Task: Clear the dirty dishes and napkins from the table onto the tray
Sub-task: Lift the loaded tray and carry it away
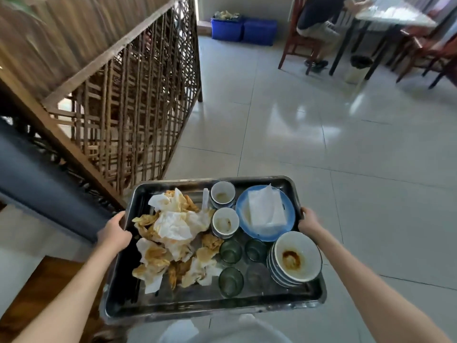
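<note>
I hold a metal tray point(173, 309) in front of me, above the tiled floor. My left hand point(114, 230) grips its left rim and my right hand point(308, 220) grips its right rim. A heap of stained napkins point(173, 233) fills the tray's left half. Two small white cups point(223, 194) stand in the middle. A blue plate point(242, 209) with a folded white napkin point(265, 210) lies at the back right. A stack of dirty bowls point(295, 258) sits at the front right, with several green glasses point(231, 251) beside it.
A wooden lattice screen point(128, 102) and a dark bench back point(44, 174) stand close on my left. Ahead lies glossy tiled floor point(321, 134). Two blue bins point(243, 29) stand at the far wall. A seated person point(319, 26) is at a table point(393, 13) with wooden chairs at the far right.
</note>
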`<move>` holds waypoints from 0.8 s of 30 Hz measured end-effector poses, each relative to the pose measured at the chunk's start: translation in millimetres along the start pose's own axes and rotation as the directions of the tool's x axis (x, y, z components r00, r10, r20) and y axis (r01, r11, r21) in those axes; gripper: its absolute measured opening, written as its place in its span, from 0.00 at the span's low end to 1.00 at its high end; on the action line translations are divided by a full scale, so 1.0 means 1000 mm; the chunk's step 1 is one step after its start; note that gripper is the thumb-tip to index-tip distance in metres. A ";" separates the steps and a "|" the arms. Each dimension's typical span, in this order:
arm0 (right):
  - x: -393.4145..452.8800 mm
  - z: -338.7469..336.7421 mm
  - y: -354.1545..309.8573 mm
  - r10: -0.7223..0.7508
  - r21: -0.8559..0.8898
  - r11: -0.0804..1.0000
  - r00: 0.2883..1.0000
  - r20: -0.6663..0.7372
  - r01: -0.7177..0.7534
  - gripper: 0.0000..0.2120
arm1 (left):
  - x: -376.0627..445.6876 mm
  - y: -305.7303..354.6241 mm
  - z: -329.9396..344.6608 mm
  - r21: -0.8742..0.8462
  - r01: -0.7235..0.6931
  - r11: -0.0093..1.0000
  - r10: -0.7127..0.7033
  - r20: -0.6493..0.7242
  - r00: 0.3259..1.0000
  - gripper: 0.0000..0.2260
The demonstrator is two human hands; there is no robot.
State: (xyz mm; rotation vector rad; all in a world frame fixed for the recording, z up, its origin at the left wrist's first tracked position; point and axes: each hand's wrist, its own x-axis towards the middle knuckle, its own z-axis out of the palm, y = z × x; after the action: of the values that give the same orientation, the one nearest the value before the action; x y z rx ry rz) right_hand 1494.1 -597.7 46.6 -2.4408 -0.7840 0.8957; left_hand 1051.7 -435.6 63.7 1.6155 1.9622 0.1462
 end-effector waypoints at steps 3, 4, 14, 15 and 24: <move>0.034 -0.038 0.007 0.002 -0.025 1.000 1.000 -0.025 -0.003 0.19 | 0.005 0.053 0.016 0.004 -0.003 1.000 0.003 0.003 1.000 0.29; 0.044 -0.047 0.007 0.007 -0.031 1.000 1.000 -0.027 -0.008 0.19 | 0.007 0.069 0.020 0.001 -0.008 1.000 0.008 0.009 1.000 0.29; 0.167 -0.127 0.000 0.035 0.000 0.999 0.999 -0.040 -0.035 0.18 | 0.066 0.226 0.047 -0.049 -0.045 0.998 0.044 -0.010 0.999 0.29; 0.180 -0.133 -0.003 0.039 -0.005 0.999 0.997 -0.063 -0.039 0.17 | 0.076 0.241 0.050 -0.055 -0.053 0.997 0.053 -0.013 0.999 0.29; 0.316 -0.181 -0.046 0.084 -0.007 0.996 0.988 -0.131 -0.086 0.18 | 0.194 0.378 0.075 -0.040 -0.110 0.993 0.109 -0.026 0.994 0.29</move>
State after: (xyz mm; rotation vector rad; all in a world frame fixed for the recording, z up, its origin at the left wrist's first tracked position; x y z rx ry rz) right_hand 1801.5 -398.3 57.9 -2.5308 -0.6451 0.7541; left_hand 1397.5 -178.7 96.4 1.7018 1.8758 0.2491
